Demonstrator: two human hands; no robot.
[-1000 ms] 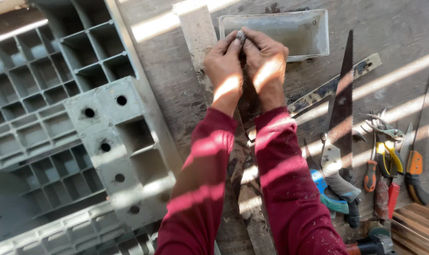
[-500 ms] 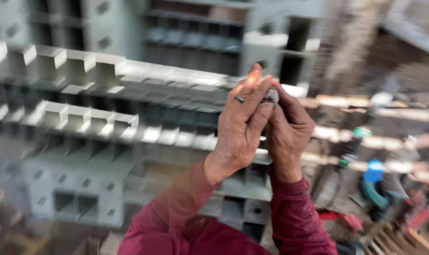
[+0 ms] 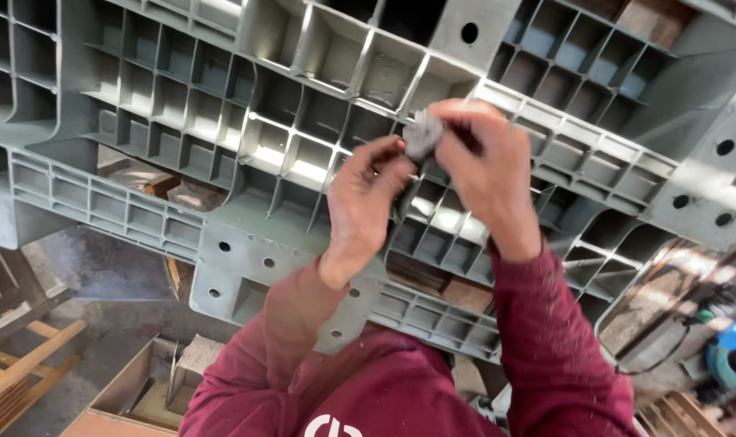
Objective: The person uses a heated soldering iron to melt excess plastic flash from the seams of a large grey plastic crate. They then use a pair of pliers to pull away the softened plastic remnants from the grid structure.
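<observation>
Our right hand [image 3: 485,174] pinches a small grey piece [image 3: 423,133] at the fingertips; our left hand [image 3: 366,202] closes in beside it, fingers touching the same piece. We hold it raised in front of a grey plastic pallet [image 3: 222,121], a ribbed grid. Maroon sleeves [image 3: 546,340] below. Wooden box [image 3: 133,388] lower left, blue tool [image 3: 728,356] far right.

Counted: hands 2 [image 3: 360,214] [image 3: 485,182] | small grey piece 1 [image 3: 422,133] | grey plastic pallet 1 [image 3: 182,105] | wooden box 1 [image 3: 133,388]
</observation>
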